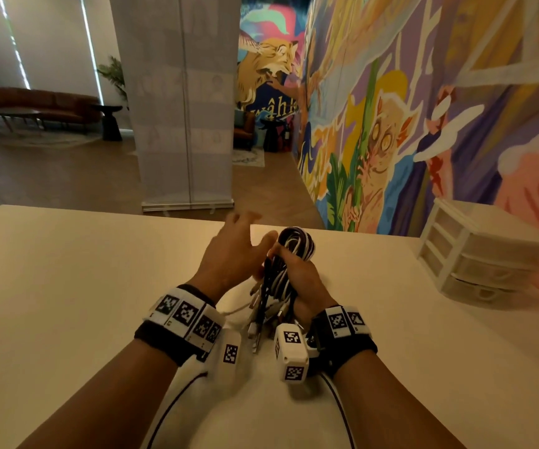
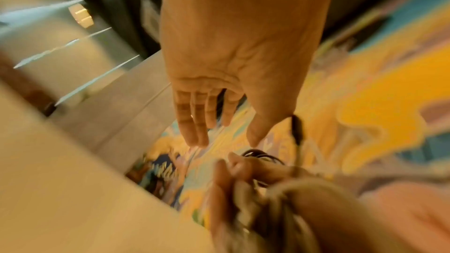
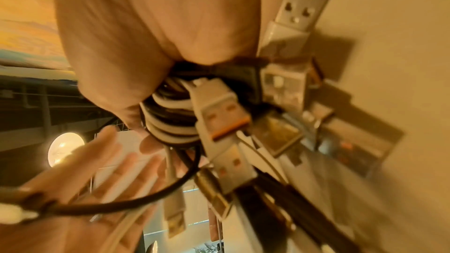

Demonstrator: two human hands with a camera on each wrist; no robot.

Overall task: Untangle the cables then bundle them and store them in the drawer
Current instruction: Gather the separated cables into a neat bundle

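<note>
The right hand [image 1: 297, 273] grips the cable bundle [image 1: 289, 254] upright; the left hand [image 1: 229, 251] is spread loose beside it. The drawer unit [image 1: 475, 251] sits off to the right, nearer the right hand.

My forearms are bare. Each wrist wears a black band [image 1: 156, 339] ringed with white blocks [image 1: 186, 314] printed with black square codes, and a white boxy camera [image 1: 290, 351] with the same codes sits inside my right wrist.
</note>
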